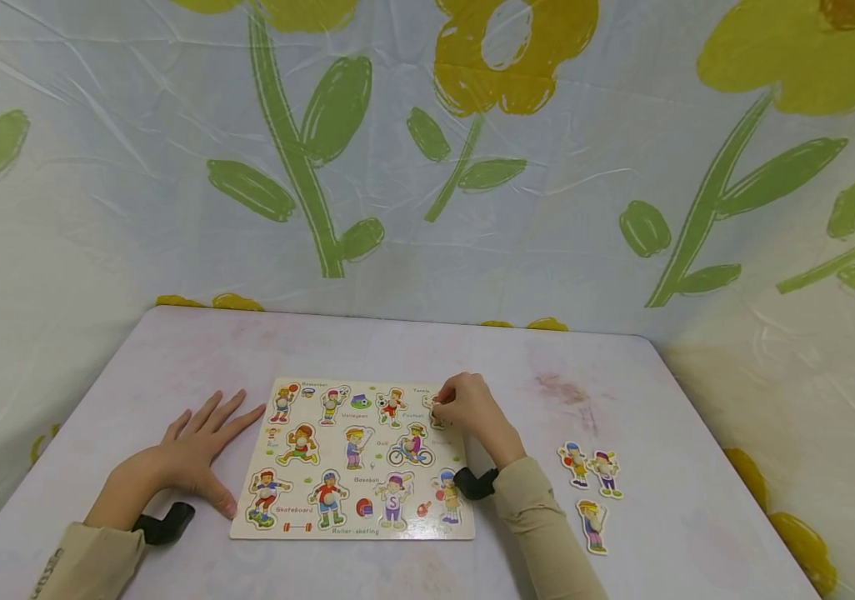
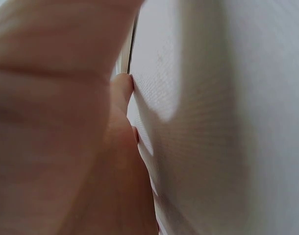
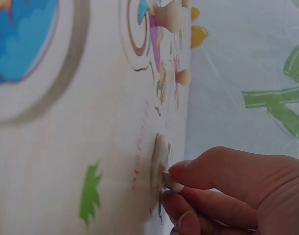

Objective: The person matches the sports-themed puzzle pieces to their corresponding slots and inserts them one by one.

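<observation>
One puzzle piece [image 3: 158, 159] pinched at its knob [image 3: 175, 184] by right hand [image 1: 476, 414], likely for control; board [image 1: 332, 450] just beneath those fingertips [image 3: 183, 169]. Left hand [image 1: 191, 454] spread out, gripping nothing, beside board, perhaps steadying it.

Before me I see a pale, shiny, creased sheet [image 1: 585, 267] printed with big yellow flowers [image 1: 461, 42] and green leaves [image 1: 337, 108], hanging behind and on both sides of my whitish, round-cornered tabletop [image 1: 397, 346], which bears reddish smudges [image 1: 566, 392] in soft light.

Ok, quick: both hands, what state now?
Left hand: open, holding nothing, beside the puzzle board.
Right hand: closed, pinching a puzzle piece by its knob.
</observation>
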`<state>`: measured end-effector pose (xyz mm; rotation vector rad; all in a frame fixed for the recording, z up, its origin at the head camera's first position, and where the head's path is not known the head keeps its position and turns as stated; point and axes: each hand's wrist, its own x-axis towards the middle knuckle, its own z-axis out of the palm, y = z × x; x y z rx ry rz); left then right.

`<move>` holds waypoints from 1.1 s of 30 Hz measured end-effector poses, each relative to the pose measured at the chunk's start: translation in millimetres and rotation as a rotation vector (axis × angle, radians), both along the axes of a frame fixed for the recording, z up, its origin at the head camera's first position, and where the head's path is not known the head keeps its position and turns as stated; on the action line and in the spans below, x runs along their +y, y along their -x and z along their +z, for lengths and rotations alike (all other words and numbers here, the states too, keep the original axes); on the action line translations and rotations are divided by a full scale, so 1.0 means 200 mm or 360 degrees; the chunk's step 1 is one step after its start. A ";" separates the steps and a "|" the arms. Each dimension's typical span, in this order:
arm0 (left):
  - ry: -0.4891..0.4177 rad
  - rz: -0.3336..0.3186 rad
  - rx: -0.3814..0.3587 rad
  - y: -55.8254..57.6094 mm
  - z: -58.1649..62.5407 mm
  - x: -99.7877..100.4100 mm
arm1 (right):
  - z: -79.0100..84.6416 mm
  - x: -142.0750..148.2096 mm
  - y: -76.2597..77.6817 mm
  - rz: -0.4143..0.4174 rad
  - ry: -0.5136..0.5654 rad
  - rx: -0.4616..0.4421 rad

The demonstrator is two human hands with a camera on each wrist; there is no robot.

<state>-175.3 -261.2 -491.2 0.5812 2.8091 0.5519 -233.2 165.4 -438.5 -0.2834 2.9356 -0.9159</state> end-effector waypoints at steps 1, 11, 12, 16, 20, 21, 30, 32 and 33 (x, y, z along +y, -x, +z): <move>-0.0001 -0.0001 0.0002 0.00 0.00 0.00 | 0.00 0.00 0.00 -0.0003 -0.0002 -0.0006; 0.0023 -0.0008 0.0034 0.00 -0.01 0.00 | 0.00 0.00 0.00 0.0008 0.0007 -0.0048; 0.0025 -0.0007 0.0035 0.00 -0.01 0.00 | -0.01 0.00 0.00 0.0009 0.0007 -0.0048; 0.0022 -0.0005 0.0028 0.00 -0.01 0.00 | -0.01 0.00 0.00 0.0008 0.0010 -0.0039; 0.0010 -0.0003 0.0020 0.00 -0.01 0.00 | -0.01 0.00 0.01 0.0004 0.0004 -0.0027; 0.0010 -0.0002 0.0021 0.00 -0.01 0.00 | -0.02 0.00 0.01 0.0002 0.0000 -0.0026; 0.0005 -0.0007 0.0025 0.00 -0.02 0.00 | -0.01 0.00 0.01 0.0036 -0.0065 0.0017; 0.0003 -0.0008 0.0025 0.00 -0.01 0.00 | -0.01 0.00 0.01 0.0048 -0.0079 0.0030; 0.0002 -0.0008 0.0025 0.00 -0.01 0.00 | -0.01 0.00 0.00 0.0052 -0.0086 0.0035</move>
